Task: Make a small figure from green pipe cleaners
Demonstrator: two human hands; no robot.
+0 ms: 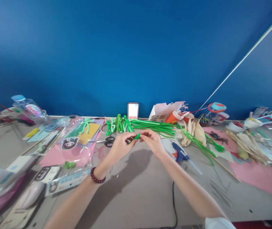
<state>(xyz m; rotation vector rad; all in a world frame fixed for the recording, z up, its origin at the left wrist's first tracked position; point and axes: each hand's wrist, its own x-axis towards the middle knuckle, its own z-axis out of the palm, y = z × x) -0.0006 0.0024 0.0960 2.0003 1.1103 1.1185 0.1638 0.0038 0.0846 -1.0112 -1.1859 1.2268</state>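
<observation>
Over the middle of the table, my left hand (124, 142) and my right hand (150, 140) meet with fingertips pinched on a short green pipe cleaner piece (137, 136). Its exact shape is partly hidden by the fingers. Just beyond lies a bundle of long green pipe cleaners (159, 128). Several small green pipe cleaner figures (119, 123) stand left of the bundle, near the wall. Scissors (108, 142) with black handles rest beside my left hand. A blue glue gun (180, 153) lies to the right of my right wrist.
A phone-like screen (133, 111) leans on the blue wall. Pink paper (257, 179) and dried corn husks (199, 132) are at right. A plastic bottle (27, 106), clear bags and a computer mouse (32, 194) are at left. A black cord (174, 203) runs toward the front edge.
</observation>
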